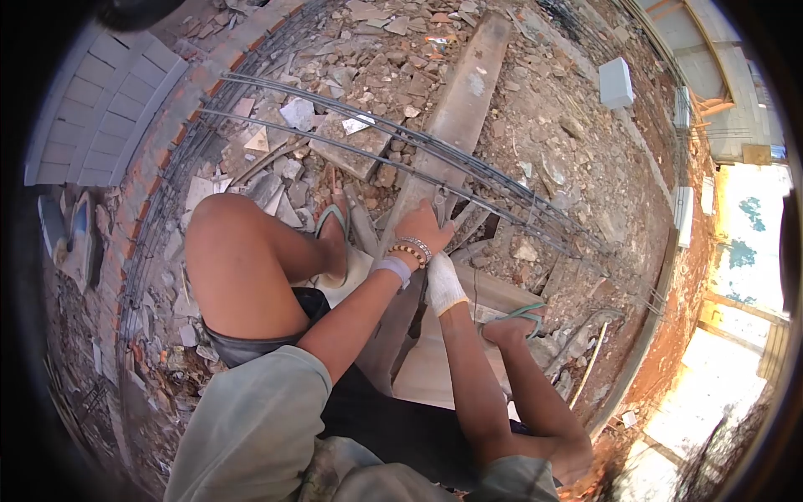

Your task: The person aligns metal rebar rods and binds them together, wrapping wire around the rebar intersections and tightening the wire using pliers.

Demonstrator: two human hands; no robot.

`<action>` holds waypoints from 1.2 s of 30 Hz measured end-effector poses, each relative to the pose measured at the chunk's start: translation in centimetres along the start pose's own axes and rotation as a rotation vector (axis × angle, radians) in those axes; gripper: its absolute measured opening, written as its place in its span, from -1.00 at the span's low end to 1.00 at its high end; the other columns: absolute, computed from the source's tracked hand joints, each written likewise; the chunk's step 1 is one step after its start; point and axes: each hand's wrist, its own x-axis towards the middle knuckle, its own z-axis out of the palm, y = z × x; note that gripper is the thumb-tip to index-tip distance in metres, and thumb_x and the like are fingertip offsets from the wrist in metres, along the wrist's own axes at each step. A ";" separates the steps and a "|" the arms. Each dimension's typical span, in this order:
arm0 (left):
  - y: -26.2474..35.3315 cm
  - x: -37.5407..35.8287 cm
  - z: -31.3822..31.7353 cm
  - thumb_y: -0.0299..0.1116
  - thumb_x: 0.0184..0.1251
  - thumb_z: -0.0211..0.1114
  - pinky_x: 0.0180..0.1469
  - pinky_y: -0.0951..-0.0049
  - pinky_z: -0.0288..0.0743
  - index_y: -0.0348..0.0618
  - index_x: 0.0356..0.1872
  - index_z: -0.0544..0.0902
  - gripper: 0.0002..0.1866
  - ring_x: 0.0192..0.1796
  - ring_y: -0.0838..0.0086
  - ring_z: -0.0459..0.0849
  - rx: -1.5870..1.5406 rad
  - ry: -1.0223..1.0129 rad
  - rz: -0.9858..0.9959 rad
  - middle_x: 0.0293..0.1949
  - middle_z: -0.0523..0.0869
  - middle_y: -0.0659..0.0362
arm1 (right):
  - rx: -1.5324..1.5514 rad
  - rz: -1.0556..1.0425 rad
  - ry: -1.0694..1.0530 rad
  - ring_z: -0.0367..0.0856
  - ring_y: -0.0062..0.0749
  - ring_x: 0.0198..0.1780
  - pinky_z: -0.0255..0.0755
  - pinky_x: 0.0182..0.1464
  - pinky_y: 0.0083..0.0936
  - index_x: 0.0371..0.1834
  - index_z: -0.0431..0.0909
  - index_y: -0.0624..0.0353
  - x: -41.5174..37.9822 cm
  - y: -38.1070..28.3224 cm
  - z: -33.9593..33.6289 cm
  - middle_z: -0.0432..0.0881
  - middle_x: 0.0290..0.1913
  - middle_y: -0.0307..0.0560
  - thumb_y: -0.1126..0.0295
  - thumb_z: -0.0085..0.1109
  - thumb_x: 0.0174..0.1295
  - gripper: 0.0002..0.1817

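Note:
My left hand (421, 227), with bead bracelets and a white band at the wrist, is closed around a small grey metal tool (440, 203). The tool's tip meets the long steel rebars (368, 125). These bars run from the upper left to the right across a wooden plank (464, 100). My right hand (442, 283) wears a white glove and sits curled just below the left wrist, against the plank's edge. What it grips is hidden. My feet, in green flip-flops (335, 219), rest on either side of the plank.
Broken brick, tile and concrete rubble (544, 159) covers the ground all around. A curved brick wall (159, 159) with a rebar mesh lies to the left. A white block (616, 82) sits at the upper right. Thin bent bars (590, 364) lie by my right foot.

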 end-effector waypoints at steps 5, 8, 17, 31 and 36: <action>-0.3 0.6 0.5 0.00 0.34 0.15 -0.09 0.10 0.60 -0.43 0.01 0.43 -0.43 -0.15 -0.06 0.74 0.042 -0.067 -0.002 -0.24 0.73 -0.24 | -0.133 -0.173 0.042 0.61 -0.42 -0.09 0.46 -0.12 -0.44 0.15 0.48 0.27 2.1 3.1 -1.3 0.65 -0.07 -0.11 0.31 -0.06 0.45 -0.66; -0.2 0.7 0.4 -0.04 0.33 0.17 -0.03 0.04 0.57 -0.37 0.07 0.36 -0.45 -0.13 -0.04 0.74 0.044 -0.140 -0.047 -0.21 0.75 -0.18 | -0.213 -0.201 0.059 0.60 -0.46 -0.05 0.49 -0.09 -0.42 0.12 0.49 0.21 2.5 3.9 -1.1 0.65 -0.06 -0.14 0.36 -0.12 0.48 -0.72; -0.6 0.8 0.8 -0.12 0.34 0.16 -0.04 0.07 0.61 -0.38 0.02 0.43 -0.53 -0.10 -0.04 0.75 0.069 0.107 -0.014 -0.20 0.75 -0.19 | 0.510 -0.132 0.072 0.63 -0.24 -0.02 0.54 0.04 -0.32 0.19 0.41 0.22 2.3 3.6 2.5 0.63 -0.04 0.03 0.26 -0.18 0.53 -0.66; -0.2 0.6 0.6 -0.11 0.29 0.18 0.13 0.05 0.52 -0.41 0.17 0.29 -0.39 0.07 -0.09 0.64 0.140 -0.070 -0.054 0.07 0.56 -0.28 | -0.191 -0.127 -0.100 0.55 -0.42 0.10 0.36 0.16 -0.49 0.25 0.40 0.36 -2.5 -1.7 0.1 0.60 0.10 -0.08 0.54 0.07 0.20 -0.51; 0.6 0.4 0.1 -0.02 0.28 0.20 -0.01 0.07 0.59 -0.38 0.20 0.25 -0.32 -0.05 -0.07 0.69 0.087 -0.015 -0.051 0.06 0.55 -0.27 | -0.322 -0.196 -0.143 0.49 -0.45 0.18 0.32 0.24 -0.51 0.37 0.30 0.32 -3.6 -3.5 0.4 0.54 0.19 -0.08 0.56 0.12 0.18 -0.39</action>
